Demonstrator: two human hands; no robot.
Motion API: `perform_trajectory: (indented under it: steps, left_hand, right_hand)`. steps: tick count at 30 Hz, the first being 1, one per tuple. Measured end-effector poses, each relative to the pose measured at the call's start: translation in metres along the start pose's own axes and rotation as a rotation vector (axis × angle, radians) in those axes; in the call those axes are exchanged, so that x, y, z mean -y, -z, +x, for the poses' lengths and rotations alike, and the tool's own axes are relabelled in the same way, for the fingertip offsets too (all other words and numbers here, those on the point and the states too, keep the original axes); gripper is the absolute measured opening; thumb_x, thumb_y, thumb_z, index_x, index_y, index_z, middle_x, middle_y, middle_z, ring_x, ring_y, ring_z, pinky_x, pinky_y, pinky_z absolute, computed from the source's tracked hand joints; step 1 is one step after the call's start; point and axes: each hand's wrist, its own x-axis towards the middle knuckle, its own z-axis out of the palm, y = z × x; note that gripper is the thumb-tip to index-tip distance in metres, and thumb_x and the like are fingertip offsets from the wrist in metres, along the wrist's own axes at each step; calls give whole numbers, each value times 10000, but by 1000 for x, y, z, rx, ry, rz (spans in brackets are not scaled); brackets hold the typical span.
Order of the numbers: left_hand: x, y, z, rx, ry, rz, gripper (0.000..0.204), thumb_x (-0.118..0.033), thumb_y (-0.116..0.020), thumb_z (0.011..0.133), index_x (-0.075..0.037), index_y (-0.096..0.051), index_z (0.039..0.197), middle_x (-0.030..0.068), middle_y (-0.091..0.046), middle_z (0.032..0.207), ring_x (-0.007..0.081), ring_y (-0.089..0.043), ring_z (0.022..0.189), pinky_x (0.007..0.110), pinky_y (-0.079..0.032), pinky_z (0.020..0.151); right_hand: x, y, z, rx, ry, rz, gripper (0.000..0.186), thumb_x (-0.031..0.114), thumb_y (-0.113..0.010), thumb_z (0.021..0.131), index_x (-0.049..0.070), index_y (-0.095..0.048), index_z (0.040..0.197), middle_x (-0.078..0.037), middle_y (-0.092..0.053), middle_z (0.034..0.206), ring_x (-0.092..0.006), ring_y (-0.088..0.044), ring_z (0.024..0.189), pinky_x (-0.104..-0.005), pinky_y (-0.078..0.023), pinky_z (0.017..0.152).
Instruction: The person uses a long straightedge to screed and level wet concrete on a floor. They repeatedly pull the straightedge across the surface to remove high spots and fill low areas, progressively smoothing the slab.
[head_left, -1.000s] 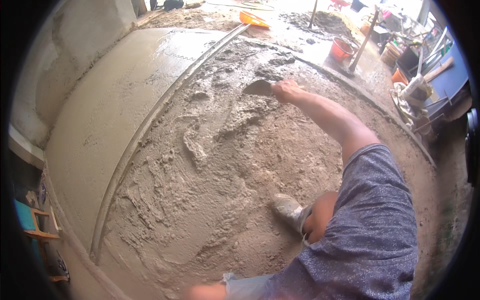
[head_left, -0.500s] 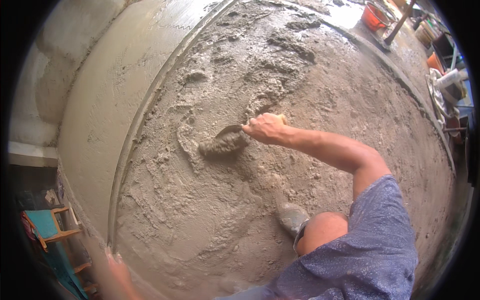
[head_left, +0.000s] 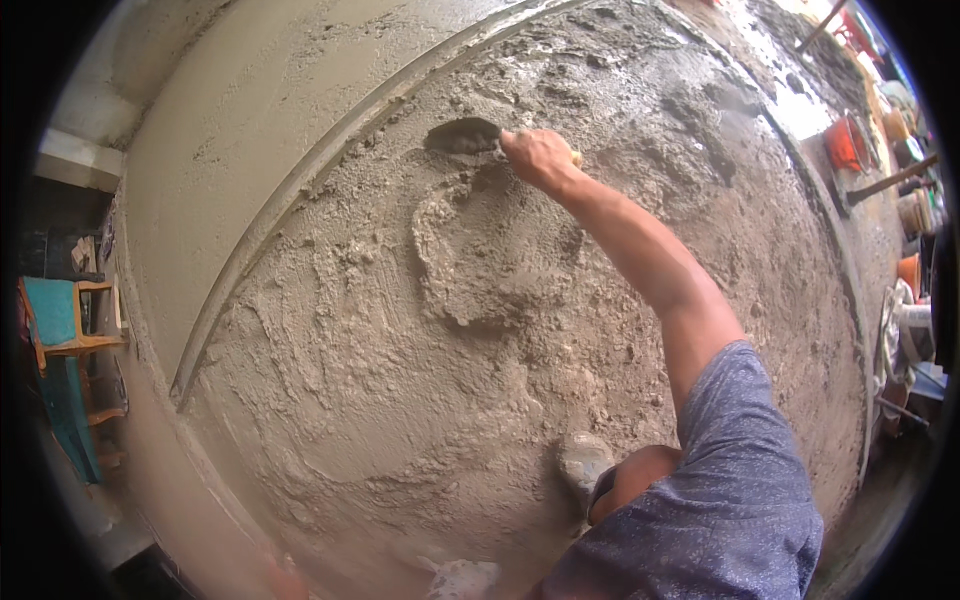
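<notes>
My right hand (head_left: 541, 158) is closed round the handle of a trowel (head_left: 465, 136), with a pale handle end showing past my fist. The dark blade points left, over the rough wet mortar (head_left: 500, 240) in the upper middle. Below the blade lies a scooped hollow with a raised ridge of mortar along its left and lower side. At the bottom edge, a blurred reddish patch looks like my left hand (head_left: 287, 578); its fingers cannot be made out.
A long straight screed bar or strip (head_left: 270, 225) divides the rough mortar from a smooth strip (head_left: 220, 150) on the left. My shoe (head_left: 585, 462) stands on the mortar. Teal-and-wood furniture (head_left: 60, 330) is at far left; an orange bucket (head_left: 846, 146) and other containers are at right.
My right hand has moved the trowel up and away from me; the mound of mortar on its blade is gone. The view has shifted, and my left hand has dropped to the bottom edge.
</notes>
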Motion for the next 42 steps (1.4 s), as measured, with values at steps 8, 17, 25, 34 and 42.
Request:
perform_trajectory:
  steps: [8,17,25,34,42]
  left_hand:
    - [-35,-26,-29,-28,-301,-303,624,18,-616,891,-25,-425,1483,228,-378,1564,397,-353,1448,425,-290,1189]
    - [-33,-16,-19,-167,-282,-321,586,-15,-608,913,-44,-435,1472,187,-371,1577,403,-381,1422,434,-342,1161]
    - [129,28,16,-301,-68,183,738,75,-597,823,-175,-450,1502,97,-466,1530,336,-545,1292,505,-345,1173]
    - [95,117,168,-634,830,-1372,698,-208,-565,902,-69,-322,1541,269,-246,1603,424,-442,1386,455,-380,1154]
    - [-36,72,201,-584,-224,-720,702,-82,-520,954,-168,-245,1594,159,-106,1674,312,-499,1350,457,-461,1077]
  right_hand:
    - [29,34,-114,402,478,-68,452,397,-231,1109,115,-574,1022,19,-386,586,-102,-413,455,-295,-352,345]
    - [56,38,-44,-99,94,127,299,165,-433,1010,51,-686,901,-173,-736,887,-325,-734,799,-454,-571,650]
    - [107,46,-140,293,664,-103,230,345,-594,963,217,-690,1128,-80,-723,1043,-255,-715,932,-419,-583,727]
    - [5,41,-156,249,-311,88,486,178,-736,790,-74,-624,1190,-293,-682,1127,-423,-657,1107,-452,-540,944]
    - [385,-24,-314,206,-164,152,418,224,-612,887,-48,-538,1196,-284,-697,1074,-407,-704,968,-488,-558,857]
